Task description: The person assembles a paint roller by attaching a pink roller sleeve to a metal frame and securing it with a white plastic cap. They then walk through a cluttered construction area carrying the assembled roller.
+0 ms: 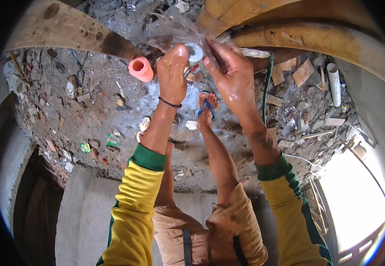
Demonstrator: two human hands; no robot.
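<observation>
Round, pale blue-grey piece [194,52], held at thumb side of left hand [172,73], between it and right hand [233,75]. Circular end turned toward view, whitish rim around greyer middle; whether bored through, unclear. Remainder out of sight beneath that end. Edge nearest right hand close to its digits; contact unclear.
</observation>
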